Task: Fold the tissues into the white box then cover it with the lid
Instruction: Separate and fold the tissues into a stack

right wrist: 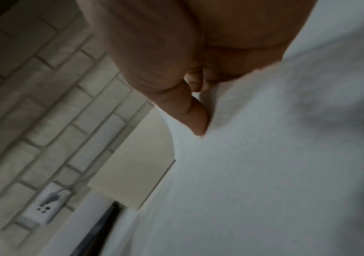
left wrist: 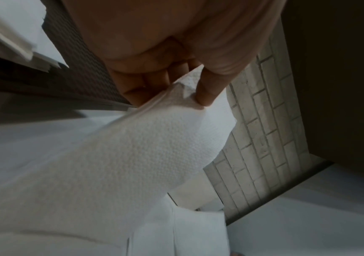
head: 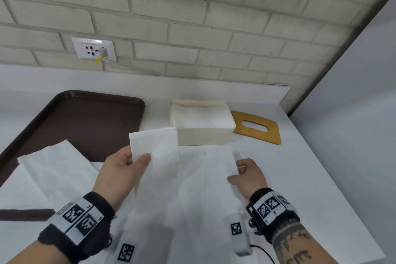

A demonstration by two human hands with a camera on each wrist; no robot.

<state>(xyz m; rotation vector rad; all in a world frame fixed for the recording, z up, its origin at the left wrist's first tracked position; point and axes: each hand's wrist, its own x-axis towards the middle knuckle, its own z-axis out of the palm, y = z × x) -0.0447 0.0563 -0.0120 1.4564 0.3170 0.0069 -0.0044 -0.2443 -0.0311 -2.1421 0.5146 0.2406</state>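
A white tissue (head: 171, 169) lies spread on the counter in front of the white box (head: 202, 125), which holds folded tissues. My left hand (head: 128, 165) pinches the tissue's left edge between thumb and fingers and has lifted it up and over, so that side stands off the counter. The left wrist view shows the thumb (left wrist: 207, 90) and fingers clamped on the embossed tissue (left wrist: 132, 155). My right hand (head: 246, 172) pinches the tissue's right edge low on the counter; in the right wrist view its thumb (right wrist: 194, 117) presses on the tissue (right wrist: 264, 155). The wooden lid (head: 257, 127) with an oval slot lies right of the box.
A dark brown tray (head: 85, 120) sits at the left, with more white tissues (head: 53, 169) stacked over its near edge. A brick wall with a socket (head: 94, 48) runs behind the white counter (head: 310, 167). A grey side panel closes off the right.
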